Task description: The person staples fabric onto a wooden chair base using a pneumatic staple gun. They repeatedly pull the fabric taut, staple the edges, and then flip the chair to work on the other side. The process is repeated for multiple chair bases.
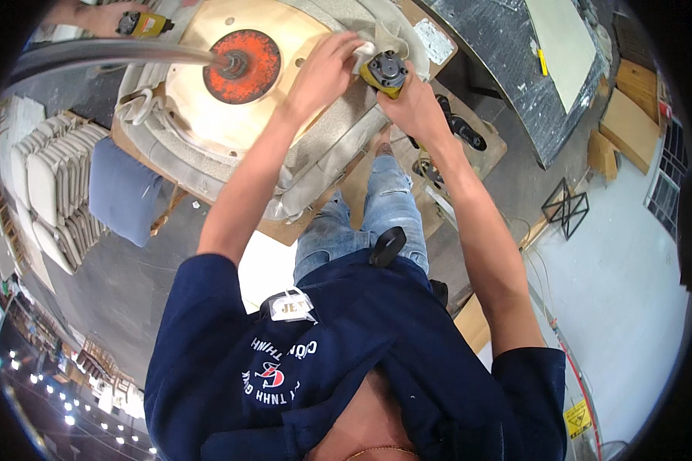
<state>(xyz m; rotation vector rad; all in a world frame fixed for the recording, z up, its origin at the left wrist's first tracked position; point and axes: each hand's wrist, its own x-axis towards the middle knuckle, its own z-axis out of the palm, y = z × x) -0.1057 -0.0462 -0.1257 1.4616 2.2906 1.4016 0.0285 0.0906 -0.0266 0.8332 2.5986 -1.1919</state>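
gripping the yellow-and-black tool (386,73), the right hand (417,107) holds it over grey fabric (393,38) beside the wooden panel (186,96), while the left hand (323,73) pinches that fabric, presumably keeping it taut.

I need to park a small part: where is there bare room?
Dark tabletop, left of the pale sheet and slim yellow tool; also the round panel, below the orange disc. Crowded: the panel's upper-right edge, where left hand, right hand, staple gun and grey fabric meet.
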